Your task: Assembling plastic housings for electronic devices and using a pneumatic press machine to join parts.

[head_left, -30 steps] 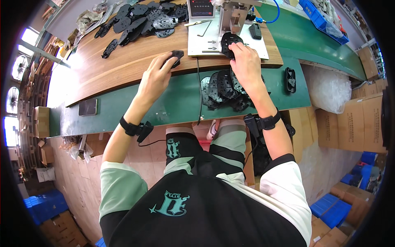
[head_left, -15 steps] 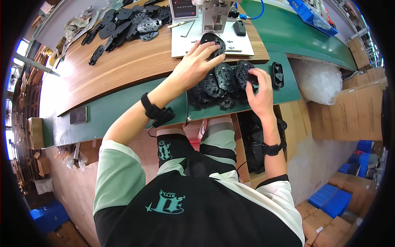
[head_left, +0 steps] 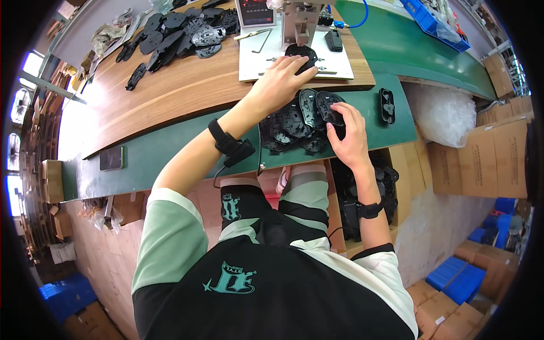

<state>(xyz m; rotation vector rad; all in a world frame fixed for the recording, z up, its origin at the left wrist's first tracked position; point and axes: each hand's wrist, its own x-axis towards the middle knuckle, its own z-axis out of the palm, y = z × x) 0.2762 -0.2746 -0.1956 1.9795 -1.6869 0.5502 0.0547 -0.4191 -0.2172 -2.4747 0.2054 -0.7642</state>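
Observation:
Beneath the metal press head (head_left: 299, 25), an oval black plastic shell (head_left: 302, 52) lies on the white base plate (head_left: 249, 68). My left hand (head_left: 283, 82) reaches over the near side of this shell, holding it with the fingertips; the hand hides part of it. Just below the plate, a pile of black plastic shells (head_left: 286, 124) rests on the green table. My right hand (head_left: 349, 135) is at the pile's right side, thumb and fingers curved round the edge of another black shell (head_left: 327, 106). A lighter grey-looking shell (head_left: 307, 107) stands beside that one.
More black parts (head_left: 181, 34) are heaped on the wooden board (head_left: 170, 90) at the far left. A control box (head_left: 255, 12) stands by the press. A narrow black part (head_left: 387, 106) lies right of the pile, a phone (head_left: 111, 158) at left. An open carton (head_left: 403, 175) of black parts sits below.
The shell under my left hand has gone from tilted to flatter beneath the press head. My right hand has moved left and slightly down, bringing its shell closer against the pile.

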